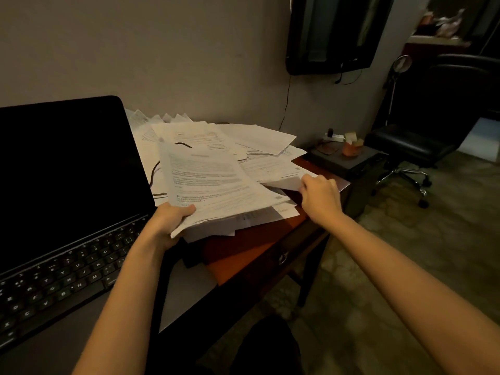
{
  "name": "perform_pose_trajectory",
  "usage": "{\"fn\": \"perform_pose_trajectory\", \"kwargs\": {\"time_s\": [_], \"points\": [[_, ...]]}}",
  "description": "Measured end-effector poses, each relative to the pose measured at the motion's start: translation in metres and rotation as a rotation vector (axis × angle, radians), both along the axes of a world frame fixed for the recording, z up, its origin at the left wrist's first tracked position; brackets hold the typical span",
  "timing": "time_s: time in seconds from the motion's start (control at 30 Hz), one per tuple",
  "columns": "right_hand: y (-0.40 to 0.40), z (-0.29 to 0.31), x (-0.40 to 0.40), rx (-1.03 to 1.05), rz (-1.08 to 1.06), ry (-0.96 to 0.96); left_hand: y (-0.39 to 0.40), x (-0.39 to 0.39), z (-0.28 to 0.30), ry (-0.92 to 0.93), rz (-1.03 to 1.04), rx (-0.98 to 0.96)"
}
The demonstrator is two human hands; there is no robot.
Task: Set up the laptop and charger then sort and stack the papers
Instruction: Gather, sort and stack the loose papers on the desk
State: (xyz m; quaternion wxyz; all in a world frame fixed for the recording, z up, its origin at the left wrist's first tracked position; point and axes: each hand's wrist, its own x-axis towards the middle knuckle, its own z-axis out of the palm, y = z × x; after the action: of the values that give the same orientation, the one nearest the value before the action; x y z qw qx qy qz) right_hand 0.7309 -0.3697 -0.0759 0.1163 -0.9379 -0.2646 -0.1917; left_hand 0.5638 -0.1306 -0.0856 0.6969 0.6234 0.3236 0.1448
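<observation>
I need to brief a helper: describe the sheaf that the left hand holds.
Start at the open black laptop; just right of its screen lies the white paper pile. The nearest printed white sheaf is lifted off it, its near corner gripped by the left hand, unlike the flat sheets behind.

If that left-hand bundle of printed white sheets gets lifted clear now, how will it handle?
Likely floppy: the bundle of printed white sheets already bows, gripped only at its near corner by the left hand. Its edges look uneven, so sheets may fan or slip out. The right hand pinches a white sheet beside it.
</observation>
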Motion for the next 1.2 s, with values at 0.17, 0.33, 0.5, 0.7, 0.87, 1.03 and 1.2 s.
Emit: {"fn": "perform_pose_trajectory", "kwargs": {"time_s": [0.17, 0.33, 0.5, 0.7, 0.87, 1.03, 1.2], "points": [[-0.011, 0.025, -0.016, 0.271, -0.015, 0.016, -0.003, -0.008, 0.008, 0.108, -0.165, -0.022], [-0.038, 0.061, -0.019, 0.743, -0.223, -0.003, 0.009, -0.012, 0.005, 0.099, -0.264, -0.078], [-0.034, 0.083, -0.046, 0.901, -0.132, -0.273, -0.003, -0.011, 0.012, 0.084, -0.272, -0.01], [0.012, 0.071, -0.114, 0.752, 0.416, -0.646, -0.004, -0.012, 0.008, 0.062, -0.357, 0.024], [0.055, -0.004, -0.131, 0.422, 0.788, -0.542, -0.011, -0.012, 0.009, 0.038, -0.286, 0.111], [0.069, -0.037, -0.131, 0.313, 0.826, -0.375, -0.01, -0.007, 0.004, -0.124, -0.322, -0.089], [0.066, -0.031, -0.13, 0.322, 0.79, -0.198, -0.009, -0.007, 0.0, -0.045, -0.362, 0.035]]}}
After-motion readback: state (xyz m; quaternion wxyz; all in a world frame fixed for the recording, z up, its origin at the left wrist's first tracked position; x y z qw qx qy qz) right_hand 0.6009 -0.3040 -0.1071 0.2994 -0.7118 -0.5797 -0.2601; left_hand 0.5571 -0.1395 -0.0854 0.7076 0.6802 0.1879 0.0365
